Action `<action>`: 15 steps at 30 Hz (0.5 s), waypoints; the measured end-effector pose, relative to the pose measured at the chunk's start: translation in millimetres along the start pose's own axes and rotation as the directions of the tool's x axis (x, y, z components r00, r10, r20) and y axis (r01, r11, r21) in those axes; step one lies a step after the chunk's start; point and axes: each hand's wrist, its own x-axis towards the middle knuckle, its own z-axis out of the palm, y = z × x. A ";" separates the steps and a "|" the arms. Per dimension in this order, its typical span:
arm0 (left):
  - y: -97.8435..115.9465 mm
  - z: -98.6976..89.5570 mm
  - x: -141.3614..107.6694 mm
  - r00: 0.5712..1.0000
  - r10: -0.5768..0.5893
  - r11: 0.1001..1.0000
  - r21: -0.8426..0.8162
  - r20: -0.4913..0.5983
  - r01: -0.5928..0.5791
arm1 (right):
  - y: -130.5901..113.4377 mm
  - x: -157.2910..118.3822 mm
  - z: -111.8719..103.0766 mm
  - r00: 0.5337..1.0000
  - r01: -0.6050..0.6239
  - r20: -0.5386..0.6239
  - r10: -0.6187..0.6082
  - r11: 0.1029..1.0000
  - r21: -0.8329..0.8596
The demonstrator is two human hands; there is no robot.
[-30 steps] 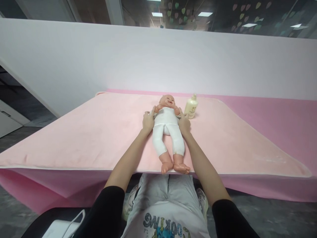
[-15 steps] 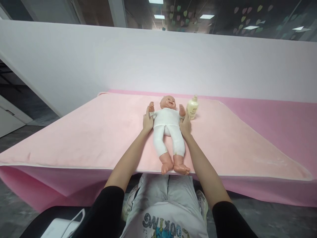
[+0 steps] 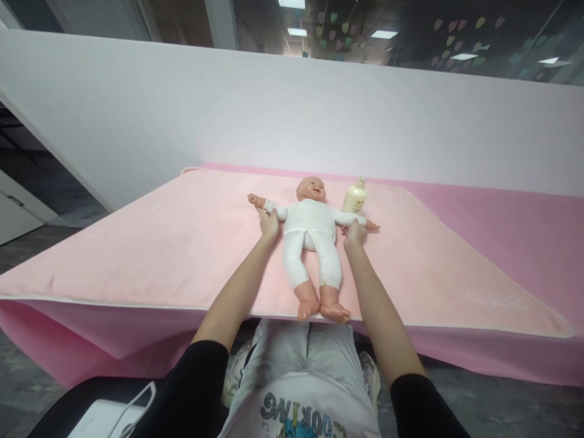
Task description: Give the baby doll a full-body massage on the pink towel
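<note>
A baby doll (image 3: 310,216) with a white cloth body lies face up on the light pink blanket (image 3: 196,243), its feet at the front edge. Both its arms are stretched out sideways. My left hand (image 3: 269,224) is closed around the doll's arm on the left, close to the wrist. On the other side, my right hand (image 3: 354,232) grips the doll's other forearm from below, fingers partly hidden under it. Just behind that arm stands a pale yellow pump bottle (image 3: 355,196), its lower part covered by the doll's sleeve.
A white partition (image 3: 292,115) rises behind the table. Darker pink cloth (image 3: 511,225) shows at the right and hangs over the front. At lower left, a white device with a cable (image 3: 107,418) rests on a black surface.
The doll's arms, bent upward beside its head before, are now spread out to both sides. My hands moved with them, the right one slightly outward. The bottle stays in place.
</note>
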 end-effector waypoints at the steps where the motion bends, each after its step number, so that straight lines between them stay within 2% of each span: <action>1: 0.0 0.6 -0.2 1.000 -0.017 1.000 -0.008 -0.021 0.016 | -0.6 0.3 0.1 0.999 -0.031 -0.017 0.032 0.999 0.042; 4: -0.3 1.9 -0.8 0.997 -0.018 1.000 -0.006 -0.071 0.017 | 0.4 -0.4 1.7 0.999 0.001 -0.053 0.001 0.999 0.042; 8: 2.2 1.4 -3.8 0.999 0.006 0.998 0.070 -0.046 -0.003 | 5.2 -2.6 3.8 0.981 0.183 -0.028 -0.190 0.970 -0.158; 10: 5.6 0.5 -6.7 0.999 0.049 0.987 0.150 0.018 -0.051 | 6.9 -4.7 4.1 0.949 0.299 -0.021 -0.316 0.916 -0.267; 12: 9.9 -0.4 -10.2 0.987 0.139 0.955 0.251 0.086 -0.156 | 6.9 -8.4 3.5 0.894 0.419 0.003 -0.448 0.835 -0.356; 15: 16.7 -1.4 -15.6 0.945 0.258 0.844 0.428 0.204 -0.323 | 3.7 -16.7 1.4 0.822 0.555 0.170 -0.544 0.693 -0.460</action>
